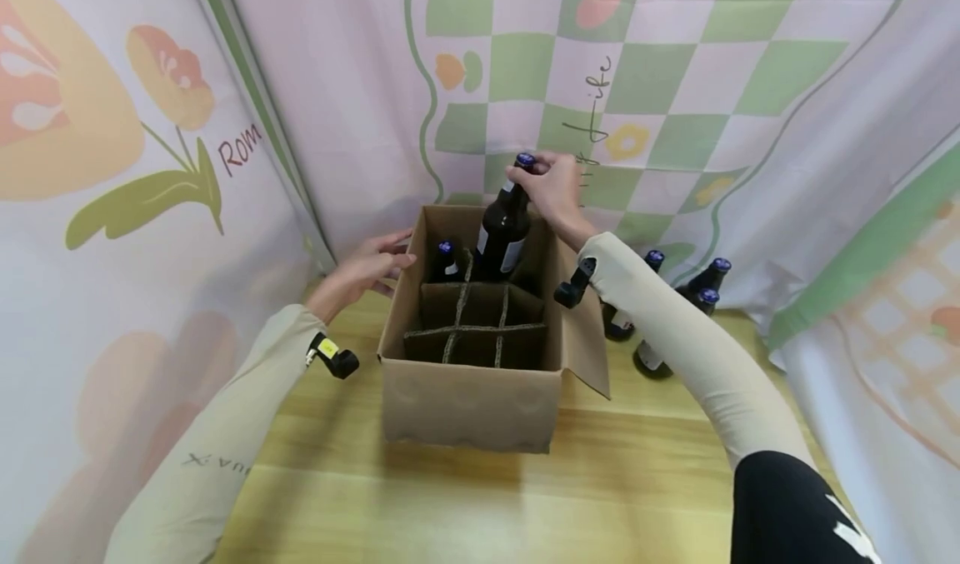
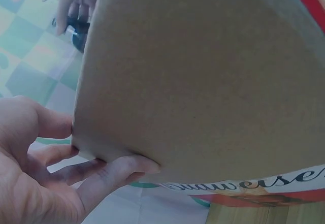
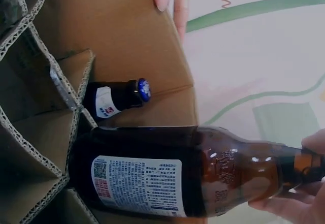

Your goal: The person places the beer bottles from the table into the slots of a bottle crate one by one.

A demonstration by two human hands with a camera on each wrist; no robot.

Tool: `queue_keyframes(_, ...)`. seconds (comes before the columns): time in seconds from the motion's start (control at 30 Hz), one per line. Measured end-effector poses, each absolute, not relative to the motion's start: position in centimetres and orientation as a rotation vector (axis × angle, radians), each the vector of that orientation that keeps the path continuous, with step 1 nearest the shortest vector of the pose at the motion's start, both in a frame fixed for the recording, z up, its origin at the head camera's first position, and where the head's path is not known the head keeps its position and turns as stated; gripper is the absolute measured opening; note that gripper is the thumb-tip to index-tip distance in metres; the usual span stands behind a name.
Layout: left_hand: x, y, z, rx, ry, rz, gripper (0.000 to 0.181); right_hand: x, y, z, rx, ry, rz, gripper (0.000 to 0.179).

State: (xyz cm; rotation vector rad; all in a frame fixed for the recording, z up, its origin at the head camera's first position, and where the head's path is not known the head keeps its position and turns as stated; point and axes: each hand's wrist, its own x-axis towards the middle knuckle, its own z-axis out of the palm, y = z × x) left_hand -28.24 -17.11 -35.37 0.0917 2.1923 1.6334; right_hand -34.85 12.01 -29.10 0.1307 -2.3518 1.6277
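Clerk: Head view. What do the hands have?

Inspector: The right hand (image 1: 551,187) pinches the dark bottle (image 1: 504,231) by its neck, just below the blue cap, thumb and fingertips drawn together. That bottle stands slightly tilted at the far row of the cardboard box (image 1: 471,401). The left hand (image 1: 369,266) is at the box's left wall, toward the far corner, fingers partly spread.

Clerk: Surroundings?

Inspector: A second bottle (image 1: 447,257) sits inside the box, left of the held one, with a divider (image 1: 480,328) strip between. Three more bottles (image 1: 705,281) stand on the wooden table (image 1: 450,497) near the box's right side, partly behind the right sleeve (image 1: 675,331).

Clerk: Left wrist view?

Inspector: Thumb and fingers lie on either side of a cardboard edge, holding it. Printed lettering (image 2: 284,182) shows below.

Clerk: Right wrist view?

Inspector: The right hand's fingers are round the neck. A white label (image 3: 139,183) faces the camera. The base meets the dividers; how deep it sits, I cannot tell.
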Motion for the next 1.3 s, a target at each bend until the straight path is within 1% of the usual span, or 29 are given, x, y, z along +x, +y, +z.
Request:
queue_keyframes(0.3, -28.1, -17.0, -35.5, 0.101, 2.199, 1.627, 0.07, -35.4, 12.2, -28.2, 0.359, -2.564, 1.419, 0.046)
queue_keyframes(0.47, -28.2, -17.1, -35.2, 0.097, 2.215, 1.622, 0.07, -35.9, 12.5, -27.3, 0.465, -2.706, 1.427, 0.047)
queue_keyframes(0.6, -28.2, -17.2, -35.4, 0.086, 2.214, 1.623, 0.069, -36.6, 12.5, -27.3, 0.651, -2.738, 1.378, 0.047)
queue_keyframes(0.7, -28.1, -17.3, -35.4, 0.081, 2.211, 1.633, 0.069, -37.2, 12.4, -27.5, 0.853, -2.698, 1.35, 0.041)
queue_keyframes(0.83, -28.1, -17.5, -35.4, 0.081, 2.221, 1.641, 0.069, -37.7, 11.3, -28.1, 1.147, -2.7, 1.269, 0.024)
queue_keyframes(0.9, -28.0, -17.4, -35.4, 0.081, 2.233, 1.64, 0.069, -37.9, 10.8, -28.8, 1.239, -2.721, 1.192, 0.019)
queue_keyframes(0.97, -28.0, -17.1, -35.5, 0.082, 2.231, 1.64, 0.069, -38.0, 10.4, -29.5, 1.257, -2.741, 1.114, 0.018)
queue_keyframes(1.07, -27.9, -16.6, -35.6, 0.085, 2.224, 1.636, 0.068, -38.0, 10.4, -29.9, 1.173, -2.773, 1.019, 0.016)
queue_keyframes(1.23, -28.2, -16.4, -35.5, 0.08, 2.231, 1.643, 0.069, -38.1, 10.1, -28.9, 1.072, -2.858, 0.823, 0.015)
queue_keyframes(1.3, -28.3, -16.5, -35.4, 0.086, 2.243, 1.646, 0.069, -38.0, 9.9, -28.7, 1.005, -2.92, 0.786, 0.018)
